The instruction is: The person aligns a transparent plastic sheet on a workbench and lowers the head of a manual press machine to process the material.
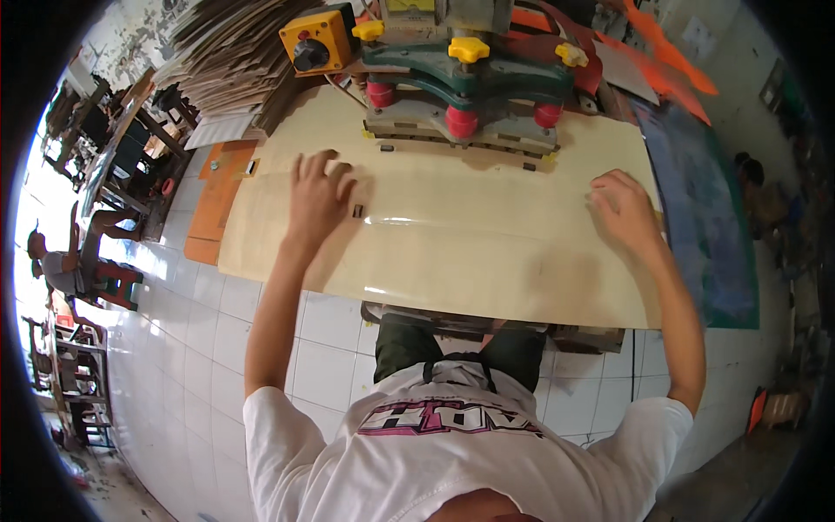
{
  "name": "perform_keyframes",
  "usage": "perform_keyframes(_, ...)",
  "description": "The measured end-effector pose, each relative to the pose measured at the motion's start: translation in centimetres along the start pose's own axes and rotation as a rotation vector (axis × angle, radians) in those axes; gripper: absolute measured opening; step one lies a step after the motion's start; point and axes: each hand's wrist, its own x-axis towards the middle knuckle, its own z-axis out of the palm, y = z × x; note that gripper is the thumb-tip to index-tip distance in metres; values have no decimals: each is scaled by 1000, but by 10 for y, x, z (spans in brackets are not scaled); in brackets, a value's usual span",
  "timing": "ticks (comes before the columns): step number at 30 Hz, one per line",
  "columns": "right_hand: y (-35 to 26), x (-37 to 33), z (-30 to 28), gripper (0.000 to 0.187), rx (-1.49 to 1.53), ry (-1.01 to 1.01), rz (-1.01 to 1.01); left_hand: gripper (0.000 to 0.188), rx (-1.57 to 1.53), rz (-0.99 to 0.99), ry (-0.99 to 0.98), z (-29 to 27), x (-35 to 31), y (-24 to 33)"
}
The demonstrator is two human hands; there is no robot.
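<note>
A large cream sheet (487,252) with a glossy surface lies spread in front of me, with light reflecting off a crease. Over its left part is my left hand (320,196), fingers bent and apart, with nothing visible in it. Beside that hand a small dark piece (357,210) lies on the sheet. Close to the sheet's right edge, my right hand (624,207) has its fingers curled in toward the thumb; whatever they may hold is hidden. Two more small dark pieces lie nearer the press head (461,87), which has a green frame, yellow knobs and red bumpers.
A yellow control box (315,43) with a dark knob stands left of the press. Behind it rises a tall stack of thin sheets (230,61). Blue sheeting (704,217) hangs at the right, orange material (665,52) behind. Far left, a person (65,265) sits near workbenches.
</note>
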Motion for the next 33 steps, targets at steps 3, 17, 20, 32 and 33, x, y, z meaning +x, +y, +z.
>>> perform_keyframes(3, -49, -13, 15, 23, 239, -64, -62, 26, -270, 143, -84, -13, -8, 58)
perform_keyframes(17, -131, -13, 115, 62, 84, -133, -287, 51, -396, 208, -318, 11, -32, 128)
perform_keyframes(20, -131, -15, 114, 64, 76, -135, -264, 53, -372, 204, -337, 11, -31, 130)
perform_keyframes(32, -114, -28, 101, 61, 77, -163, -143, 54, -355, 197, -366, 10, -27, 130)
perform_keyframes(33, -110, -31, 97, 60, 69, -168, -130, 54, -357, 197, -369, 10, -27, 130)
